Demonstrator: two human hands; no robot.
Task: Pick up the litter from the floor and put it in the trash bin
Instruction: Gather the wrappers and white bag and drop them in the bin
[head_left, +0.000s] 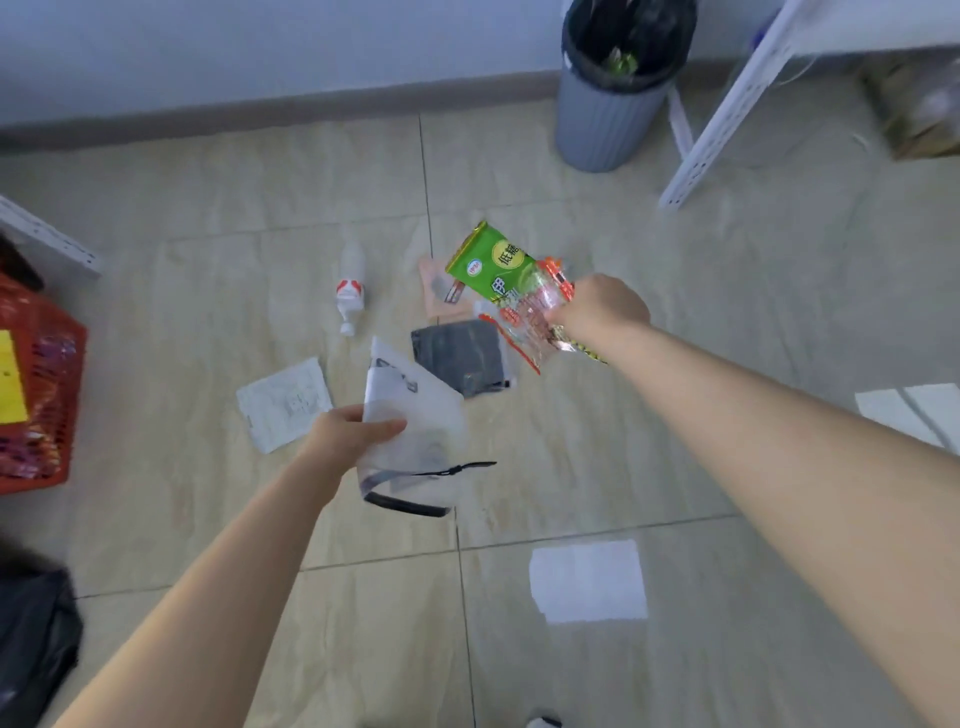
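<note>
My right hand (602, 309) grips a bunch of wrappers: a green packet (491, 262) and a clear red-printed wrapper (535, 317), held above the floor. My left hand (345, 434) holds a clear plastic pouch (415, 436) with a black zipper and cord. On the tiles lie a small plastic bottle (350, 288), a white paper bag (284, 402), a dark grey packet (460, 356) and a pink wrapper (436, 288). The grey trash bin (610, 111) with a black liner stands by the far wall, some way beyond my right hand.
A white metal rack leg (727, 111) slants down right of the bin. A red basket (39, 384) sits at the left edge, a black bag (34, 634) at the lower left. White sheets lie at the right edge (914, 415).
</note>
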